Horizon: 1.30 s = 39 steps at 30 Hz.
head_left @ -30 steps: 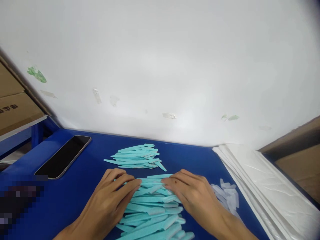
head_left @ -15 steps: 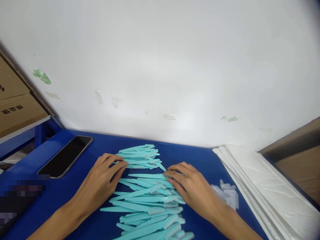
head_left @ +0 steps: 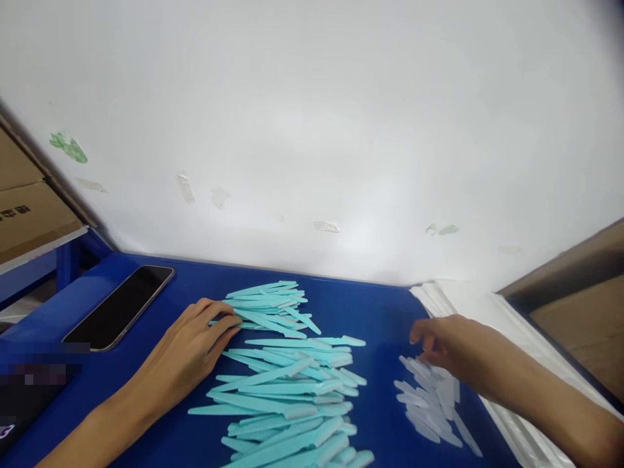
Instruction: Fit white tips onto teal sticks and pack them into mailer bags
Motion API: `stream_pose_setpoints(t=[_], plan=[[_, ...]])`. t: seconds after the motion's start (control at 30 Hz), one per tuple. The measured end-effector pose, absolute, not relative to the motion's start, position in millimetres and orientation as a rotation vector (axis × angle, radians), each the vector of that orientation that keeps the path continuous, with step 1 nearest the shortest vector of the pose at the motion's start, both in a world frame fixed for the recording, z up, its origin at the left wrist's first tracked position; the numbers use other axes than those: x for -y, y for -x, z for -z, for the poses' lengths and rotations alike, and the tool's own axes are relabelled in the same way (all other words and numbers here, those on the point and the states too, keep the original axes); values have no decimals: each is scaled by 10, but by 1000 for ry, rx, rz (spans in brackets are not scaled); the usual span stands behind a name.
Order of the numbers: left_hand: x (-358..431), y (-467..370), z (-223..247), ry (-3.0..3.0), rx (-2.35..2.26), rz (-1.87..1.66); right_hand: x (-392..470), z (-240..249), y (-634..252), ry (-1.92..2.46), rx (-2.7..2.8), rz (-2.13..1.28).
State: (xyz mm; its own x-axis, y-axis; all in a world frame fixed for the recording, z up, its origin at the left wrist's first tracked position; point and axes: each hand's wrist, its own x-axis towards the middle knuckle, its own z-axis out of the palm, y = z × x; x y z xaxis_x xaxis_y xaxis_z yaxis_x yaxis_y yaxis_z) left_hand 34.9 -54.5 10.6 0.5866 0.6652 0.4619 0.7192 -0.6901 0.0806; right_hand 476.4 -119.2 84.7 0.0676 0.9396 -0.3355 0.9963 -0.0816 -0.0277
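Many turquoise eyebrow razors lie in two groups on the blue table: a small far pile [head_left: 266,302] and a larger near pile [head_left: 292,390], their slim handles pointing mostly left. My left hand [head_left: 195,344] rests at the left end of the far pile, thumb and fingers pinched on a razor whose end shows between them. Over to the right, my right hand [head_left: 451,341] hovers just above a heap of translucent whitish blade caps [head_left: 429,406]. Its fingers are bent and apart from the thumb, with nothing visible in them.
A dark-screened phone [head_left: 119,309] lies at the left. White foam-like sheets [head_left: 502,416] line the table's right edge. Cardboard boxes stand at the left [head_left: 39,218] and right [head_left: 585,318], and a white wall [head_left: 312,130] rises behind the table [head_left: 380,312].
My right hand has left the razors and moved right to the caps. One more razor now lies across the front of the far pile. My left hand stays by that pile.
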Motion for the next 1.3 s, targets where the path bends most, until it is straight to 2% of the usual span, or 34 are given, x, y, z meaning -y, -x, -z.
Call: stream_pose_setpoints(t=[0.3, 0.57, 0.7, 0.83, 1.0, 1.3], plan=[[556, -386, -130, 2683, 1113, 705, 1144, -719, -4661, -2036, -2034, 658], [688, -473, -161, 2704, 1100, 769, 1136, -712, -4634, -1889, -2362, 655], [778, -537, -195, 2775, 1028, 925, 1187, -870, -4368, -1995, -2507, 538], [907, -603, -205, 2887, 967, 946, 1294, -946, -4021, -1958, -2858, 634], [1033, -656, -153, 2942, 907, 975, 1416, -845, -3750, -1812, -3035, 813], [1172, -725, -176, 2962, 788, 1026, 1488, -719, -3558, -1542, -3231, 615]])
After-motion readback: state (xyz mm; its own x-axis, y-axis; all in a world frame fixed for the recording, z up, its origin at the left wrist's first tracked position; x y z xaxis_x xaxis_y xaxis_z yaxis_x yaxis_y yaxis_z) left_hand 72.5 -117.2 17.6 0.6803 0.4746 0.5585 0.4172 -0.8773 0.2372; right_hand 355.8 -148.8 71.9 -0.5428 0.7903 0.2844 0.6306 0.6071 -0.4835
